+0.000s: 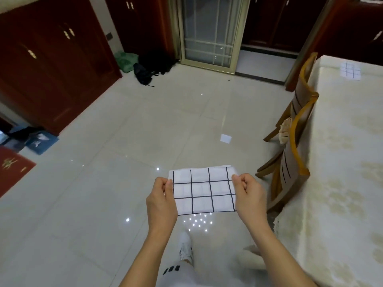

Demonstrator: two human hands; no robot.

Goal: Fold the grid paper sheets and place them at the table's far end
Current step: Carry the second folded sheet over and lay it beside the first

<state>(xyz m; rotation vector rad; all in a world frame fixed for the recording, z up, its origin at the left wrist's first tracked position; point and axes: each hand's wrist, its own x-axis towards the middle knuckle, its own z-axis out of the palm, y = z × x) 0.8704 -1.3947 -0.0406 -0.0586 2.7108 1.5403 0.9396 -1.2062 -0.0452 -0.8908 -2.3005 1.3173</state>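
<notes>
**Folded grid sheet held in the air, away from the surface**

The pale glossy tiled floor (pixel 116 141) fills most of the frame, dotted with small reflections of ceiling lights. Dark red wooden cabinets (pixel 51 65) with brass handles run across the upper left, and a metal-framed glass door (pixel 209 32) stands at top centre. Down the right edge stretches the long surface (pixel 339 162), covered in a cream cloth with a faint floral pattern. Two wooden chairs (pixel 294 141) with striped backs are pushed in along its left side.

At the far end of the surface, in the upper right of the frame, lies a folded grid paper (pixel 350 70), pale and partly washed out by glare. A black bag (pixel 143 73) and a green bundle (pixel 125 61) sit on the floor near the door; blue items (pixel 39 141) and a red mat (pixel 12 166) are at the left edge.

In the lower centre, the person holds a grid paper sheet (pixel 204 191), white with bold black lines, out over the floor and well apart from the surface. It looks folded, with a doubled edge showing along its top. The left hand (pixel 162 200) pinches the sheet's left edge between thumb and curled fingers; the right hand (pixel 248 195) pinches the right edge the same way. The two hands are apart, with the sheet stretched between them.

Below, a white shoe (pixel 186 245) and pale trousers show. A small white square (pixel 226 138) lies on the floor near the chairs.
</notes>
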